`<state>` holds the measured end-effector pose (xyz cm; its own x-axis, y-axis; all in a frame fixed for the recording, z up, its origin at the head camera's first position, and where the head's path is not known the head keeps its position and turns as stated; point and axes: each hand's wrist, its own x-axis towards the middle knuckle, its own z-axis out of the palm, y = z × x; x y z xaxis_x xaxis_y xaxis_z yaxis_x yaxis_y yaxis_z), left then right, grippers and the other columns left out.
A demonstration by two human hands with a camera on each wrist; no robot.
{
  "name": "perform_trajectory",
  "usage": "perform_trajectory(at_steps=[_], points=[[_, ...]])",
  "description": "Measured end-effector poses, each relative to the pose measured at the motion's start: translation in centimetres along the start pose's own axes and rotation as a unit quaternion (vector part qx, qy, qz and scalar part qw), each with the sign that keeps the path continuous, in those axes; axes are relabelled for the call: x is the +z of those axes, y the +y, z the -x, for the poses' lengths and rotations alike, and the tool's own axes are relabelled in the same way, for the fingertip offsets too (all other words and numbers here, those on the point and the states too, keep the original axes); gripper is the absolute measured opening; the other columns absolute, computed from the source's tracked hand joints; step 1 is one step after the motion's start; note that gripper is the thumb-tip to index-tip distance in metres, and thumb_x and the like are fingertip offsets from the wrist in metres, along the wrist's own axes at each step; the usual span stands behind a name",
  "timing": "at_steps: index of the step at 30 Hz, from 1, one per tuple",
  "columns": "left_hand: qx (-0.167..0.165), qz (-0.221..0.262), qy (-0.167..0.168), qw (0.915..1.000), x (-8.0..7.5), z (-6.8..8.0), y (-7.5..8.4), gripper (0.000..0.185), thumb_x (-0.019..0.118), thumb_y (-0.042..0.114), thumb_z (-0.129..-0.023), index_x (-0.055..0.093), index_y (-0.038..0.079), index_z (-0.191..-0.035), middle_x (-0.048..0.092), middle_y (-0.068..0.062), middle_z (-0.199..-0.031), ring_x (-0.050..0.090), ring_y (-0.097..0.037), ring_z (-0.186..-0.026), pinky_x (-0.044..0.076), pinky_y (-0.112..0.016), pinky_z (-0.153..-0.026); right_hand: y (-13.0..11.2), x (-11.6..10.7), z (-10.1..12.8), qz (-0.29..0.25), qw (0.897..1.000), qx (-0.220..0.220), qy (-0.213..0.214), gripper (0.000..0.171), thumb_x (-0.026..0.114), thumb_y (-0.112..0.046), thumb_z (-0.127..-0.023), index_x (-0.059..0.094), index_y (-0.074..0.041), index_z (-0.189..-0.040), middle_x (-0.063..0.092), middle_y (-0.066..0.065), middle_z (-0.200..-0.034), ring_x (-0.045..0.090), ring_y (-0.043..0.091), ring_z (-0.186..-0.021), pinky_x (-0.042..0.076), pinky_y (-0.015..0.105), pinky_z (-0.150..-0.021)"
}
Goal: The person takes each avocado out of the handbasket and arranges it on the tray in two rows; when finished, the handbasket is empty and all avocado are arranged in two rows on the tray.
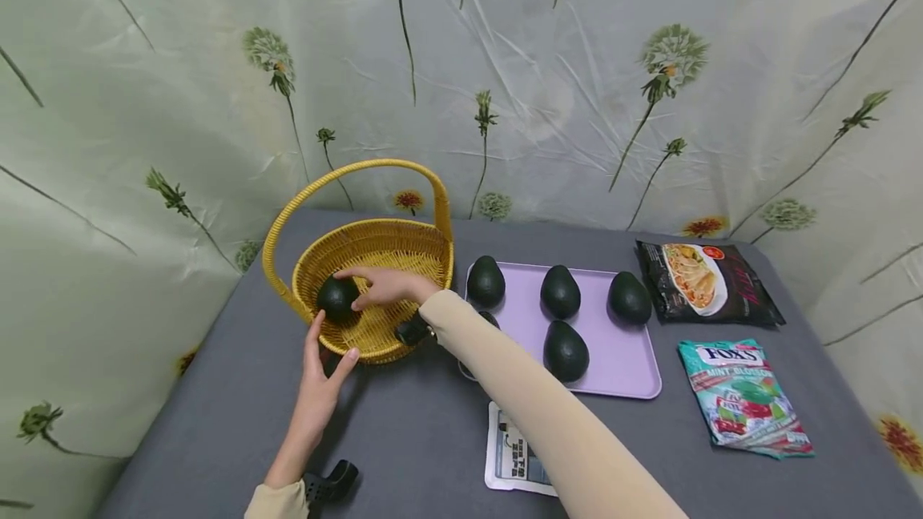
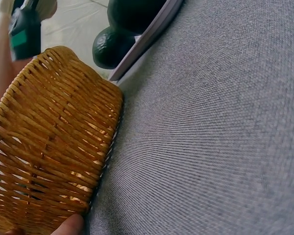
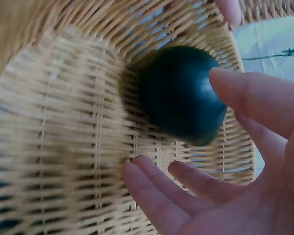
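A dark green avocado (image 1: pixel 337 298) lies inside the yellow wicker basket (image 1: pixel 375 235), against its left wall. My right hand (image 1: pixel 385 285) reaches into the basket beside this avocado. In the right wrist view its thumb is at the avocado's (image 3: pixel 181 95) surface, while the other fingers spread apart below it. My left hand (image 1: pixel 317 387) holds the basket's front left side, one fingertip at the rim and the thumb lower on the outer wall. Some left fingers are hidden. Several more avocados (image 1: pixel 560 292) rest on a lilac tray (image 1: pixel 620 379) to the right.
A black noodle packet (image 1: pixel 753 287) and a teal candy bag (image 1: pixel 743 399) lie right of the tray. Partly under my right sleeve is a white-edged packet (image 1: pixel 515 455). The basket's tall handle (image 1: pixel 389 162) arches over its opening. A floral curtain (image 1: pixel 548 102) hangs behind the grey table (image 1: pixel 425 431).
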<state>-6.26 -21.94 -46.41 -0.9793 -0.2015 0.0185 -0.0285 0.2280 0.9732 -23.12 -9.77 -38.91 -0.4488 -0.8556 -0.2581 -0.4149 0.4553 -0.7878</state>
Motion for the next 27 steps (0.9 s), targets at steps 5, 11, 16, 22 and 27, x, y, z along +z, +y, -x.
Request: perform_trajectory(at_steps=[5, 11, 16, 22, 27], points=[[0.004, 0.005, 0.0, 1.0, 0.2, -0.1, -0.1, 0.076, 0.053, 0.017, -0.099, 0.002, 0.024, -0.155, -0.003, -0.01, -0.157, 0.011, -0.041, -0.139, 0.016, -0.064, -0.103, -0.5, 0.7, -1.0, 0.003, 1.0, 0.021, 0.002, 0.061, 0.059, -0.017, -0.096, 0.032, -0.017, -0.151, 0.031, 0.003, -0.152, 0.038, 0.017, -0.131, 0.036, 0.028, -0.098], [0.003, 0.006, 0.0, 1.0, 0.2, -0.1, -0.1, 0.076, 0.053, 0.019, -0.1, 0.002, 0.022, -0.155, -0.001, -0.011, -0.157, 0.014, -0.041, -0.138, 0.016, -0.063, -0.104, -0.6, 0.8, -1.0, -0.014, 0.999, 0.019, 0.023, 0.049, 0.067, -0.015, -0.091, 0.048, -0.009, -0.136, 0.048, 0.006, -0.133, 0.049, 0.015, -0.111, 0.041, 0.024, -0.087], [0.003, 0.007, -0.003, 1.0, 0.1, -0.2, 0.0, 0.076, 0.053, 0.018, -0.1, 0.001, 0.02, -0.155, -0.001, -0.01, -0.157, 0.012, -0.041, -0.139, 0.015, -0.064, -0.104, 0.0, -0.4, 0.3, -0.059, 0.998, 0.022, 0.019, 0.046, 0.066, -0.014, -0.091, 0.049, -0.009, -0.134, 0.047, 0.007, -0.129, 0.052, 0.018, -0.102, 0.048, 0.033, -0.079], [0.0, 0.005, -0.004, 1.0, 0.1, 0.0, 0.1, 0.076, 0.054, 0.019, -0.099, 0.001, 0.022, -0.155, -0.003, -0.006, -0.157, 0.006, -0.039, -0.141, 0.013, -0.065, -0.104, 1.2, -3.4, 3.7, -0.086, 0.996, -0.003, 0.025, 0.048, 0.059, -0.021, -0.094, 0.045, -0.013, -0.139, 0.044, 0.007, -0.132, 0.053, 0.018, -0.094, 0.049, 0.047, -0.079], [-0.001, -0.001, -0.001, 1.0, 0.1, 0.0, 0.0, 0.077, 0.055, 0.02, -0.099, 0.002, 0.026, -0.155, -0.004, -0.005, -0.158, 0.005, -0.041, -0.14, 0.015, -0.066, -0.102, 2.7, -6.0, 8.5, -0.088, 0.995, -0.03, 0.045, 0.046, 0.056, -0.021, -0.096, 0.044, -0.016, -0.14, 0.042, 0.004, -0.134, 0.05, 0.028, -0.081, 0.045, 0.051, -0.075]])
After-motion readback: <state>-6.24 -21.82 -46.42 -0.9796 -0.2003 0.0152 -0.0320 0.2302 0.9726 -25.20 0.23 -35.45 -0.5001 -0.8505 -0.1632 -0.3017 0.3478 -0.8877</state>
